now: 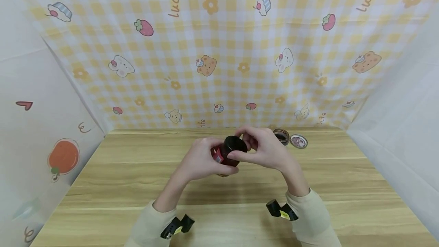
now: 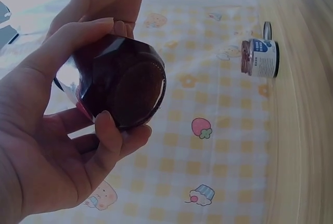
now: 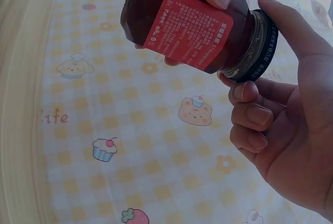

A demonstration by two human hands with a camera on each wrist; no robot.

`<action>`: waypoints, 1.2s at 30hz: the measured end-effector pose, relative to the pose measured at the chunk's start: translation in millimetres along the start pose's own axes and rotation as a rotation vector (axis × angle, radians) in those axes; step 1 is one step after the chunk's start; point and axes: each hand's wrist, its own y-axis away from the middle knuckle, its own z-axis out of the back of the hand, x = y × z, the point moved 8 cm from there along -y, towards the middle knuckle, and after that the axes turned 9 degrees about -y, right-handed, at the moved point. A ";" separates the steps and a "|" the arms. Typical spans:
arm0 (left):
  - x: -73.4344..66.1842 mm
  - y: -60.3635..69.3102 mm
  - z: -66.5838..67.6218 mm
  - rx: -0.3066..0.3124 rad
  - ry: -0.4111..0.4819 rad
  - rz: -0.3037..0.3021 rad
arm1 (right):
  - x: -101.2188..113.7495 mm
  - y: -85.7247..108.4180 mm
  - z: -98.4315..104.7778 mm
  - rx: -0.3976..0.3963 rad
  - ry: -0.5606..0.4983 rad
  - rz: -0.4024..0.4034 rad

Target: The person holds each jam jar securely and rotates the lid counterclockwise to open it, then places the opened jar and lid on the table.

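A jam jar (image 3: 192, 31) with dark red contents and a red label is held tilted above the table. My left hand (image 1: 204, 159) grips it round the body, thumb on one side and fingers on the other, as the left wrist view shows from the jar's base. On its mouth sits a black lid (image 3: 260, 47). My right hand (image 1: 264, 148) pinches the lid's rim between thumb and forefinger, the other fingers curled below it. Whether the lid is loose on the thread cannot be told.
At the back right of the wooden table (image 1: 137, 186) stands an open jar (image 1: 282, 136) with dark contents and a white-and-blue label. A round lid (image 1: 299, 141) lies beside it. Behind the table hangs a yellow checked cloth (image 1: 233, 48); white sheets flank it.
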 end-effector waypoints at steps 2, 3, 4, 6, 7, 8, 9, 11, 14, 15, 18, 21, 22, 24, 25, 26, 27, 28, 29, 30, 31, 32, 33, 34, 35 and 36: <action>1.1 -0.2 -1.0 0.017 0.018 -0.002 | 0.0 0.1 -0.2 0.004 -0.011 0.005; 1.5 -0.2 -1.5 0.028 0.031 -0.003 | -0.1 0.3 -0.4 0.006 -0.020 0.009; 1.6 -0.4 -1.8 0.038 0.046 -0.006 | 0.0 0.4 -0.5 0.009 -0.029 0.014; 2.6 -0.5 -3.0 0.064 0.087 -0.011 | 1.0 0.5 -1.0 0.016 -0.050 0.026; 2.9 -0.6 -3.6 0.077 0.110 -0.017 | 1.5 0.5 -1.2 0.019 -0.060 0.034; 3.2 -0.8 -4.4 0.093 0.134 -0.023 | 2.1 0.7 -1.4 0.023 -0.071 0.044; 3.0 -0.8 -5.0 0.108 0.157 -0.029 | 3.4 0.8 -1.5 0.028 -0.082 0.056; 2.6 -0.8 -6.3 0.137 0.203 -0.043 | 5.1 1.0 -1.9 0.037 -0.097 0.075; 1.1 -0.6 -7.0 0.170 0.250 -0.065 | 7.4 1.5 -1.9 0.047 -0.111 0.097; 0.3 -0.2 -6.9 0.180 0.264 -0.070 | 7.8 1.7 -1.8 0.050 -0.113 0.102; -1.0 0.9 -7.6 0.216 0.315 -0.074 | 8.9 2.2 -1.8 0.057 -0.120 0.106; -1.7 2.6 -9.2 0.258 0.382 -0.067 | 10.2 2.4 -2.6 0.068 -0.134 0.113; -1.5 3.0 -10.0 0.271 0.403 -0.065 | 10.7 2.4 -2.9 0.071 -0.140 0.115; -1.3 3.6 -12.2 0.302 0.444 -0.066 | 12.4 2.2 -3.4 0.081 -0.156 0.130; -1.1 3.9 -13.5 0.319 0.465 -0.067 | 13.4 2.0 -3.6 0.085 -0.163 0.140; -1.4 4.3 -15.0 0.339 0.485 -0.072 | 14.2 1.9 -4.0 0.090 -0.171 0.148; -1.5 4.4 -16.2 0.354 0.501 -0.079 | 14.9 1.9 -4.4 0.097 -0.181 0.157; -1.7 4.6 -17.2 0.367 0.513 -0.087 | 15.6 1.9 -5.1 0.104 -0.189 0.164; -2.0 4.9 -18.2 0.382 0.527 -0.095 | 16.4 2.1 -5.7 0.112 -0.197 0.172; -2.4 5.1 -19.2 0.395 0.537 -0.105 | 17.2 2.1 -6.3 0.120 -0.205 0.176; -2.8 5.4 -19.9 0.405 0.547 -0.115 | 18.0 2.3 -7.0 0.128 -0.212 0.181; -3.2 5.5 -20.4 0.413 0.550 -0.124 | 19.0 2.3 -7.8 0.135 -0.219 0.185; -3.2 5.6 -20.9 0.419 0.553 -0.132 | 20.1 2.4 -8.3 0.141 -0.224 0.190; -3.9 6.1 -21.7 0.433 0.567 -0.141 | 21.1 2.4 -8.8 0.146 -0.231 0.194; -4.4 6.5 -22.7 0.447 0.581 -0.147 | 22.2 2.6 -9.0 0.150 -0.238 0.201; -5.4 6.9 -23.7 0.461 0.597 -0.161 | 23.1 2.6 -9.3 0.154 -0.248 0.206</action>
